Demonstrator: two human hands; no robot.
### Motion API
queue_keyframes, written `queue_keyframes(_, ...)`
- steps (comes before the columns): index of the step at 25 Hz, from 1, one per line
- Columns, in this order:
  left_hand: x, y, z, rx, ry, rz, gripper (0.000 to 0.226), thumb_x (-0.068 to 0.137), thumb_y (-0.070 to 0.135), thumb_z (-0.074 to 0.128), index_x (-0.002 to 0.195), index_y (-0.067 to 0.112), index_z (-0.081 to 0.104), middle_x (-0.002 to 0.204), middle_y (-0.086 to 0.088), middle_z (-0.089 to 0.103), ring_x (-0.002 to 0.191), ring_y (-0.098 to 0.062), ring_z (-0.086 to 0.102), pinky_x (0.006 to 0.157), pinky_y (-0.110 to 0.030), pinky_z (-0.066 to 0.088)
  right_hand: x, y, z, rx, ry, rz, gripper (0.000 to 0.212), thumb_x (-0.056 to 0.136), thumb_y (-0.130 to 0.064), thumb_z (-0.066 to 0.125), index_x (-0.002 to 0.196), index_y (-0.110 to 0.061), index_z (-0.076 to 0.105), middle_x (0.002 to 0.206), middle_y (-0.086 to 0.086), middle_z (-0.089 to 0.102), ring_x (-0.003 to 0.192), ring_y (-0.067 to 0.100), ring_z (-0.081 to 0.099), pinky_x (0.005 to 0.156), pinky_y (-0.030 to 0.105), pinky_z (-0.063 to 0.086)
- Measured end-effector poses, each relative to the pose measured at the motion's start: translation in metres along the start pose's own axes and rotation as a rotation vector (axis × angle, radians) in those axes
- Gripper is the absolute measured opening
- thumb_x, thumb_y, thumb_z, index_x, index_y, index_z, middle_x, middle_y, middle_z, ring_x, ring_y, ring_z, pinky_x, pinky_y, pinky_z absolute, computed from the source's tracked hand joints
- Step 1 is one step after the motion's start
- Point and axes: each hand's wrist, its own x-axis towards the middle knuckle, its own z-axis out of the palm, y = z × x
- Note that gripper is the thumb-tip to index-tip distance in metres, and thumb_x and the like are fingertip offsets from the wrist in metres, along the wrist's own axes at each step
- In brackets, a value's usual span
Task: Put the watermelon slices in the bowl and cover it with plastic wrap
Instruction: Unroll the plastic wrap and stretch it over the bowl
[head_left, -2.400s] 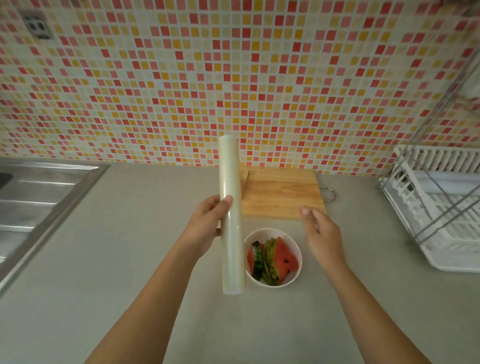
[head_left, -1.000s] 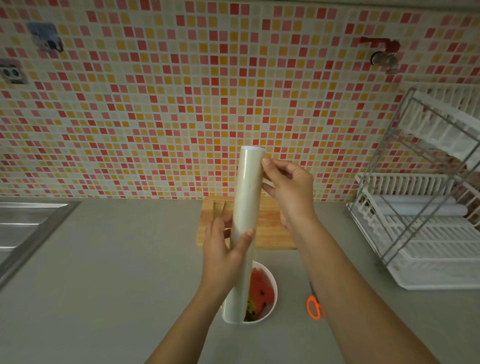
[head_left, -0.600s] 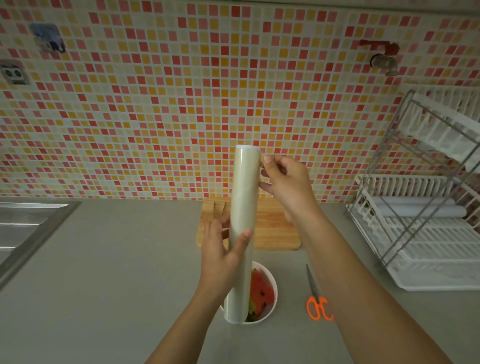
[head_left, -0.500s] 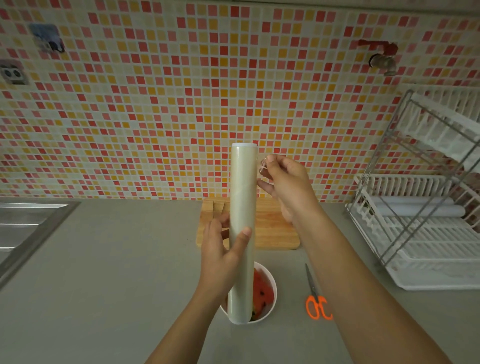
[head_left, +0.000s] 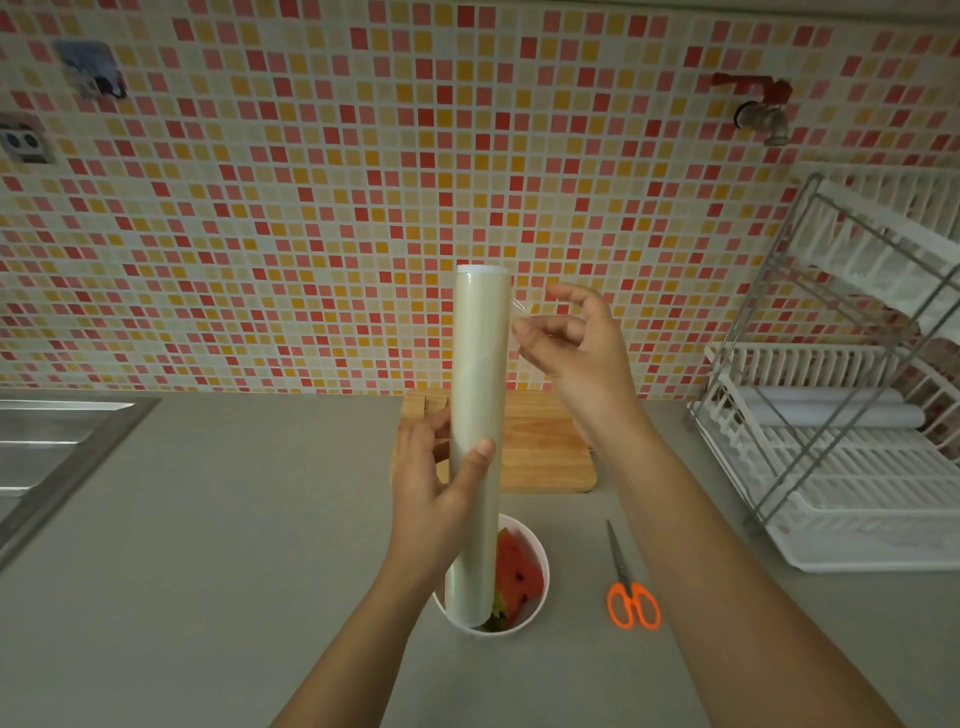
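Head view: our left hand grips the upright plastic wrap roll over the bowl of watermelon slices; right hand pinches the film's edge.

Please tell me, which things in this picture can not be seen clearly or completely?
- Watermelon slices, head view: the plastic wrap roll and left hand cover most of the bowl, so their number is unknown.
- Loose film near the right hand: transparent, its edge barely shows.
- Sink and dish rack: cut by the frame edges.
- Cutting board: partly behind the roll and arms.
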Motion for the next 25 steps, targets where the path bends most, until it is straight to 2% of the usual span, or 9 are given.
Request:
queue_keyframes(2, 0.001, 0.003, -0.002, 0.000, -0.006, 0.014, 0.029, 0.083, 0.042, 0.064, 0.106, 0.049, 0.048, 0.113, 0.020, 0.053, 0.101, -0.002, 0.059, 0.070, -0.017, 0.053, 0.006, -0.002, -0.004, -0.090, 0.061, -0.050, 0.038, 0.080, -0.022, 0.070, 0.107, -0.036, 0.047, 0.081, -0.008, 0.069, 0.080, 0.002, 0.066, 0.075, 0.022, 0.053)
queue_keyframes(4, 0.004, 0.006, -0.003, 0.009, -0.019, 0.026, 0.031, 0.083, 0.042, 0.064, 0.108, 0.051, 0.047, 0.114, 0.019, 0.053, 0.102, -0.003, 0.058, 0.070, -0.017, 0.054, 0.004, -0.002, -0.007, -0.075, 0.103, -0.055, 0.036, 0.081, -0.031, 0.069, 0.110, -0.035, 0.048, 0.086, -0.008, 0.068, 0.083, 0.002, 0.065, 0.075, 0.022, 0.052)
queue_keyframes(8, 0.008, 0.010, -0.004, -0.027, -0.008, 0.014, 0.033, 0.085, 0.040, 0.064, 0.113, 0.045, 0.049, 0.117, 0.011, 0.055, 0.106, -0.010, 0.059, 0.085, -0.038, 0.056, -0.013, 0.008, -0.007, 0.051, -0.012, 0.065, 0.056, 0.065, -0.059, 0.070, 0.112, -0.037, 0.049, 0.098, -0.004, 0.069, 0.094, 0.009, 0.067, 0.083, 0.031, 0.054)
queue_keyframes(10, 0.008, 0.011, -0.005, -0.048, -0.017, 0.010, 0.037, 0.082, 0.042, 0.063, 0.116, 0.039, 0.051, 0.119, 0.009, 0.056, 0.107, -0.013, 0.059, 0.087, -0.043, 0.056, -0.018, 0.011, -0.007, 0.004, -0.094, 0.059, 0.048, 0.068, -0.048, 0.075, 0.109, -0.039, 0.051, 0.091, -0.004, 0.072, 0.089, 0.008, 0.068, 0.081, 0.032, 0.055)
queue_keyframes(13, 0.007, 0.013, -0.006, -0.073, -0.036, -0.005, 0.038, 0.080, 0.042, 0.063, 0.116, 0.037, 0.052, 0.120, 0.006, 0.057, 0.107, -0.015, 0.060, 0.086, -0.046, 0.055, -0.014, 0.010, -0.009, -0.067, -0.086, 0.010, 0.037, 0.077, -0.027, 0.074, 0.103, -0.039, 0.052, 0.081, -0.004, 0.072, 0.082, 0.006, 0.069, 0.080, 0.031, 0.055)
queue_keyframes(17, 0.008, 0.014, -0.006, -0.074, -0.048, -0.027, 0.043, 0.080, 0.043, 0.063, 0.120, 0.032, 0.052, 0.120, 0.003, 0.057, 0.107, -0.017, 0.060, 0.087, -0.047, 0.055, -0.015, 0.011, -0.010, -0.118, -0.036, 0.004, 0.030, 0.082, -0.032, 0.068, 0.105, -0.038, 0.050, 0.088, -0.005, 0.070, 0.085, 0.006, 0.067, 0.085, 0.033, 0.055)
queue_keyframes(20, 0.010, 0.015, -0.006, -0.093, -0.033, -0.039, 0.044, 0.080, 0.043, 0.062, 0.121, 0.032, 0.052, 0.120, 0.001, 0.057, 0.106, -0.016, 0.061, 0.087, -0.045, 0.056, -0.029, 0.017, -0.008, -0.091, -0.101, 0.084, 0.049, 0.073, -0.047, 0.071, 0.115, -0.037, 0.047, 0.092, -0.008, 0.071, 0.090, 0.007, 0.067, 0.086, 0.035, 0.053)
queue_keyframes(22, 0.012, 0.014, -0.008, -0.107, -0.032, -0.047, 0.043, 0.080, 0.043, 0.063, 0.121, 0.031, 0.053, 0.119, 0.001, 0.058, 0.105, -0.015, 0.062, 0.086, -0.043, 0.056, -0.033, 0.021, -0.008, -0.141, -0.187, 0.071, 0.054, 0.072, -0.041, 0.074, 0.119, -0.035, 0.046, 0.087, -0.010, 0.073, 0.087, 0.006, 0.067, 0.087, 0.034, 0.052)
queue_keyframes(25, 0.015, 0.014, -0.011, -0.135, -0.048, -0.057, 0.042, 0.080, 0.042, 0.063, 0.119, 0.031, 0.054, 0.118, 0.002, 0.059, 0.103, -0.015, 0.063, 0.084, -0.039, 0.057, -0.027, 0.022, -0.009, -0.204, -0.163, 0.030, 0.044, 0.078, -0.029, 0.072, 0.114, -0.033, 0.047, 0.081, -0.009, 0.072, 0.080, 0.004, 0.067, 0.082, 0.030, 0.052)
